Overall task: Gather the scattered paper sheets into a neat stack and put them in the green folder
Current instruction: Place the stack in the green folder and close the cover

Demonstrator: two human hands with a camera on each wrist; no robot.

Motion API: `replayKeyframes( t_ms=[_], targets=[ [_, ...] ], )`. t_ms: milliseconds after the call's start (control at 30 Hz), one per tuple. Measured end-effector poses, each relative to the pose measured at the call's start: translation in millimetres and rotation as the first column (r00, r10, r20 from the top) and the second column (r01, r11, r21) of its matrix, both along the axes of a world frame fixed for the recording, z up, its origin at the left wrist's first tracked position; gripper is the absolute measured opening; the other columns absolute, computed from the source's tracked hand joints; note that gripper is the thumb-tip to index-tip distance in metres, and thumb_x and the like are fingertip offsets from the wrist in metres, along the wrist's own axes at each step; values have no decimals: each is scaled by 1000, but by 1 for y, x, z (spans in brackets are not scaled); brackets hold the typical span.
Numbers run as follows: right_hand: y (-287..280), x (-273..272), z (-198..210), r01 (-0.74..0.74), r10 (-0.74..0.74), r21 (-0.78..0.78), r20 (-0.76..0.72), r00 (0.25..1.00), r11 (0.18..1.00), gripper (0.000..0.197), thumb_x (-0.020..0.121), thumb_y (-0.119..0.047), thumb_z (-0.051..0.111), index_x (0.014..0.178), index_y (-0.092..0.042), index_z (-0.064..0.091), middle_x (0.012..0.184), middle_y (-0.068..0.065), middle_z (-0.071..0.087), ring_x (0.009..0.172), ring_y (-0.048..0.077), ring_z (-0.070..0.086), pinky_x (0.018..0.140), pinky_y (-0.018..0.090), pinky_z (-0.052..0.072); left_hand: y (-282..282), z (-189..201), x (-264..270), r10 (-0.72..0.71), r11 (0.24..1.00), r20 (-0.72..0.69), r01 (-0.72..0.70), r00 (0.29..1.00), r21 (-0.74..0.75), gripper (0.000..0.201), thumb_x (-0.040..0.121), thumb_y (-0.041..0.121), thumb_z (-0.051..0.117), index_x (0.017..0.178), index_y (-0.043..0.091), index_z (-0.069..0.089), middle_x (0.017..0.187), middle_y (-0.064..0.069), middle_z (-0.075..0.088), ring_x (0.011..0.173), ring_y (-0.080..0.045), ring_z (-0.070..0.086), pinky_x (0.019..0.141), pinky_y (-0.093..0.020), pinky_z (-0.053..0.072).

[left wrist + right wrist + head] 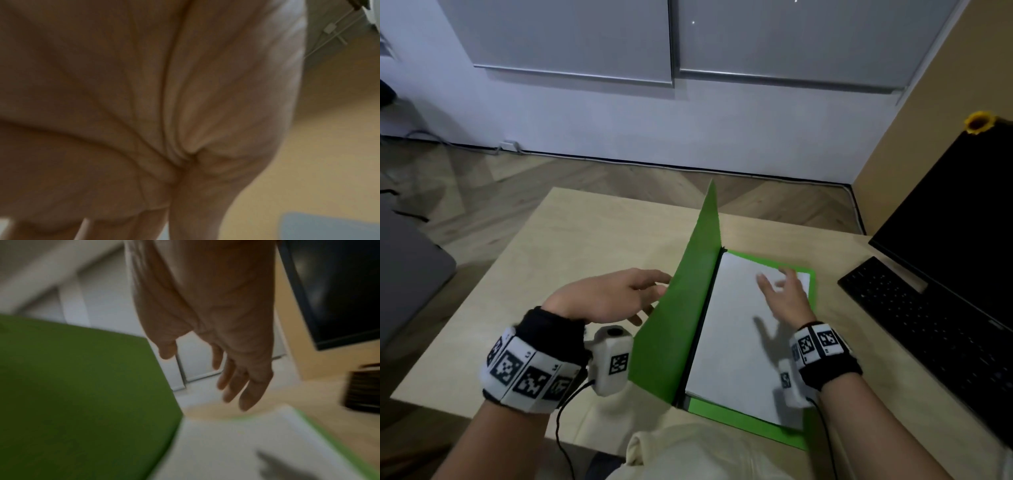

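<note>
the paper stack (pixel 739 329) already lies in the green folder (pixel 750 423), on its back cover, which sits flat near the table's (pixel 592 233) near edge, right of the middle. the stack's near corner reaches almost to the folder's near rim, so if the front cover (pixel 681 301) swings down hard, i judge the top sheets could slide and poke out there, or catch a bent corner. thin loose sheets shift easily on one another, and the right hand is not pinning them.

the right hand (pixel 786 298) hovers over the far half of the stack, fingers spread and nearly straight, holding nothing; its shadow falls on the paper below, so it looks clear of the sheets. the left hand (pixel 609 296) is beside the raised cover's outer face, fingers loosely extended with the tips at or just against the green sheet; i cannot tell whether the thumb pinches the edge. if that hand lets go, the cover could drop either way, since it stands close to upright on the dark spine (pixel 702 329).

the folder looks like thin, smooth, flexible plastic or card, rectangular with rounded corners. the paper is matte white, squared up. the table is pale wood with a fine grain. towards the table's right edge sit a black keyboard (pixel 928 325) and, further back, a dark monitor (pixel 969 219).
</note>
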State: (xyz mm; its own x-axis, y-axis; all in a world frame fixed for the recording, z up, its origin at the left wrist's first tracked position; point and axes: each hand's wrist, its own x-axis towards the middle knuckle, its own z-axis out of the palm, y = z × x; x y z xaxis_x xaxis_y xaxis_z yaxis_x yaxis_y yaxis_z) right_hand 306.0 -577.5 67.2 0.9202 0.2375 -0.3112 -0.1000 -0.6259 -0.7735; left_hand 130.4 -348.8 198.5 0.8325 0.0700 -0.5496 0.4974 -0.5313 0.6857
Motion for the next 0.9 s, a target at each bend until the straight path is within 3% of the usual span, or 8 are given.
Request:
replayKeyframes(
  t_ms=[133, 233, 333, 433, 567, 667, 767, 900],
  targets=[
    [37, -30, 60, -250, 271, 242, -59, 961, 938, 75, 74, -75, 45, 136, -34, 35, 126, -3, 54, 114, 18, 57, 99, 41, 46, -27, 7, 5, -61, 977, 26, 65, 998, -203, 36, 104, 22, 39, 138, 20, 51, 129, 3, 63, 109, -17, 67, 88, -31, 58],
    [33, -40, 76, -312, 320, 169, -25, 947, 935, 79, 70, -65, 59, 137, -32, 34, 114, -4, 61, 104, 16, 62, 93, 40, 50, -37, -10, 17, -130, 972, -10, 125, 991, -197, 38, 103, 24, 40, 140, 21, 48, 132, 2, 60, 116, -16, 64, 91, -30, 55],
    [-6, -31, 65, -221, 235, 142, -93, 967, 965, 58, 84, -27, 62, 137, -27, 38, 114, 3, 62, 106, 22, 62, 95, 43, 51, -35, -50, 34, -88, 976, -97, 66, 991, -205, 39, 103, 26, 42, 140, 17, 49, 131, -2, 60, 116, -20, 61, 94, -34, 53],
    [-61, -27, 46, -80, 93, 72, -200, 975, 994, 51, 88, -10, 56, 136, -22, 41, 127, 3, 55, 117, 24, 53, 95, 37, 45, -32, -100, 45, 85, 989, -188, -106, 978, -101, 43, 101, 28, 45, 140, 9, 48, 125, -4, 58, 111, -20, 58, 100, -39, 51],
    [-106, -32, 2, 63, -100, -114, -353, 930, 991, 44, 90, -8, 52, 134, -10, 47, 121, 13, 58, 98, 24, 57, 78, 33, 52, -46, -153, 52, 232, 969, -270, -246, 935, -18, 52, 100, 27, 49, 144, 2, 39, 140, -17, 50, 123, -29, 53, 101, -37, 49],
    [-113, -40, -36, 57, -147, -225, -407, 901, 973, 35, 89, -11, 54, 122, 0, 57, 117, 17, 62, 104, 30, 60, 86, 40, 52, -61, -180, 59, 272, 950, -283, -304, 920, -74, 45, 98, 23, 53, 135, -2, 48, 126, -18, 57, 106, -27, 55, 100, -39, 50],
    [-110, -45, -67, 82, -204, -327, -358, 911, 941, 31, 79, -11, 58, 104, 5, 65, 102, 20, 68, 95, 30, 65, 86, 41, 54, -67, -196, 64, 298, 939, -268, -332, 916, -89, 36, 96, 19, 55, 124, -3, 55, 107, -15, 59, 95, -28, 57, 99, -44, 52],
    [-83, -48, -62, 170, -311, -388, -336, 889, 906, 29, 82, -7, 54, 106, 9, 56, 103, 23, 57, 93, 31, 57, 74, 32, 45, -62, -200, 61, 329, 922, -271, -370, 905, -115, 36, 96, 14, 55, 127, -5, 54, 117, -20, 62, 100, -29, 60, 98, -41, 52]
  ],
)
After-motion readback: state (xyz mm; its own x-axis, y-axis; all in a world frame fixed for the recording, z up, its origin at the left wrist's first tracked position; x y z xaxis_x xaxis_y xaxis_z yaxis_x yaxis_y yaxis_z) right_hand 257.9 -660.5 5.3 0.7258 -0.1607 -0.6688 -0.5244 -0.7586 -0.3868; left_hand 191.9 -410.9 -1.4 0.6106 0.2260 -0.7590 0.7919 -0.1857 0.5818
